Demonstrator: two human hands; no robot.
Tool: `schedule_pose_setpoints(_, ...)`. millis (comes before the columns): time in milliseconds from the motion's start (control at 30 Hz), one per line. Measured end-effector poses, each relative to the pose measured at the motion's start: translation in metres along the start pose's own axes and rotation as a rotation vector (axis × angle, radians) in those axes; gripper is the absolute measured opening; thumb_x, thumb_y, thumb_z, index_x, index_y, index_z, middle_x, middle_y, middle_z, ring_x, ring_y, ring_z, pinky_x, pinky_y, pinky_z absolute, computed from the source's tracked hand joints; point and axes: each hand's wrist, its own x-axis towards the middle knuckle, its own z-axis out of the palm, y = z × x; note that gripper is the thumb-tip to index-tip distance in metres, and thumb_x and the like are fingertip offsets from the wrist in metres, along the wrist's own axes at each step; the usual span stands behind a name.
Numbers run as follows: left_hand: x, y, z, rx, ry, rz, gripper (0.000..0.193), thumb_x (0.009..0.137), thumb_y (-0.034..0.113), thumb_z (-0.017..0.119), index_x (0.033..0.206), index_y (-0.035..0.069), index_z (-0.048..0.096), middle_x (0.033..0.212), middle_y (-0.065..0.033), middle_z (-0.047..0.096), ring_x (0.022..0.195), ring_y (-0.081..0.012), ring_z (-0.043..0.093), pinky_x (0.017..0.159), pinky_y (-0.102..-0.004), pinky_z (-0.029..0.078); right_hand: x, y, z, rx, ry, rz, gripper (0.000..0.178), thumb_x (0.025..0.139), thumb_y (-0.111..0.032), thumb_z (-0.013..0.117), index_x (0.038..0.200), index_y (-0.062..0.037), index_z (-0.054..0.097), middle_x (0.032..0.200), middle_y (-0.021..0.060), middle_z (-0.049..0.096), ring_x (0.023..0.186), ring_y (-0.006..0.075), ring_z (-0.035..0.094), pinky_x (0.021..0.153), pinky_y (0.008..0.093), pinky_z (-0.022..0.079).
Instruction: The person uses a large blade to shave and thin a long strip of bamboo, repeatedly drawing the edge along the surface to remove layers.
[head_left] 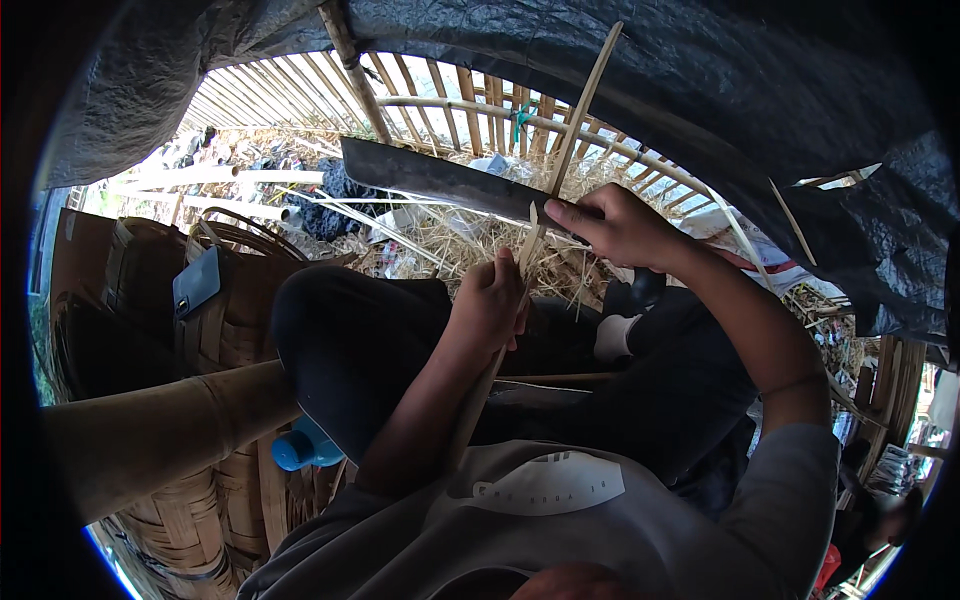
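My left hand [490, 300] is closed around a long thin bamboo strip [575, 120] that rises steeply up and to the right past my knee. In my right hand [620, 228] I grip the handle of a big dark machete [440, 180], whose broad blade points left and lies across the strip just above my left hand. The strip looks split at the point where the blade meets it. My legs, in dark trousers, are folded under both hands.
Woven bamboo baskets [230, 330] stand at my left, with a blue phone [196, 282] on one. A thick bamboo pole [160, 425] and a blue bottle cap [305, 445] lie nearer. A bamboo slat fence [480, 100], straw and a dark tarpaulin [700, 70] lie ahead.
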Motion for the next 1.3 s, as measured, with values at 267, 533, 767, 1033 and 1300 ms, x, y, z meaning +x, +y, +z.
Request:
schedule_pose_setpoints(267, 0.000, -0.003, 0.007, 0.041, 0.025, -0.008, 0.055, 0.105, 0.039, 0.035, 0.077, -0.003, 0.058, 0.047, -0.0061, 0.048, 0.031, -0.0142, 0.044, 0.029, -0.0290, 0.035, -0.009, 0.007, 0.016, -0.064, 0.088, -0.370, 0.061, 0.090, -0.061, 0.059, 0.083, -0.0018, 0.069, 0.054, 0.0003, 0.057, 0.054, 0.0119, 0.062, 0.056, 0.0289, 0.049)
schedule_pose_setpoints(533, 0.001, -0.006, 0.008, 0.061, 0.031, -0.019, 0.054, 0.105, 0.037, 0.034, 0.076, -0.001, 0.058, 0.045, -0.0058, 0.047, 0.030, -0.0138, 0.041, 0.030, -0.0288, 0.033, -0.001, 0.000, 0.014, -0.159, 0.030, 0.054, 0.064, 0.091, -0.065, 0.056, 0.085, -0.0017, 0.068, 0.050, -0.0019, 0.052, 0.045, 0.0113, 0.051, 0.048, 0.0311, 0.044)
schedule_pose_setpoints(767, 0.001, -0.005, 0.007, 0.072, 0.012, -0.030, 0.054, 0.106, 0.037, 0.032, 0.075, 0.000, 0.057, 0.047, -0.0050, 0.047, 0.031, -0.0134, 0.042, 0.030, -0.0277, 0.034, -0.009, -0.005, 0.016, 0.416, -0.127, 0.340, 0.062, 0.095, -0.064, 0.050, 0.084, -0.0040, 0.058, 0.048, -0.0053, 0.034, 0.039, 0.0050, 0.032, 0.035, 0.0225, 0.027)
schedule_pose_setpoints(1033, 0.000, -0.001, 0.003, 0.056, -0.015, -0.056, 0.055, 0.106, 0.039, 0.031, 0.076, 0.000, 0.057, 0.047, -0.0045, 0.046, 0.032, -0.0130, 0.041, 0.031, -0.0262, 0.035, -0.006, 0.008, 0.012, 0.838, -0.728, 0.299, 0.071, 0.096, -0.071, 0.030, 0.071, -0.0069, 0.046, 0.045, -0.0041, 0.031, 0.033, 0.0054, 0.026, 0.033, 0.0229, 0.022)
schedule_pose_setpoints(1300, -0.003, 0.007, -0.005, -0.111, -0.051, -0.064, 0.053, 0.105, 0.042, 0.033, 0.087, 0.000, 0.059, 0.047, -0.0044, 0.046, 0.032, -0.0130, 0.040, 0.031, -0.0259, 0.033, -0.004, 0.005, 0.002, 0.924, -0.715, -0.033, 0.072, 0.099, -0.068, 0.022, 0.070, -0.0065, 0.045, 0.042, -0.0014, 0.033, 0.031, 0.0081, 0.027, 0.033, 0.0254, 0.023)
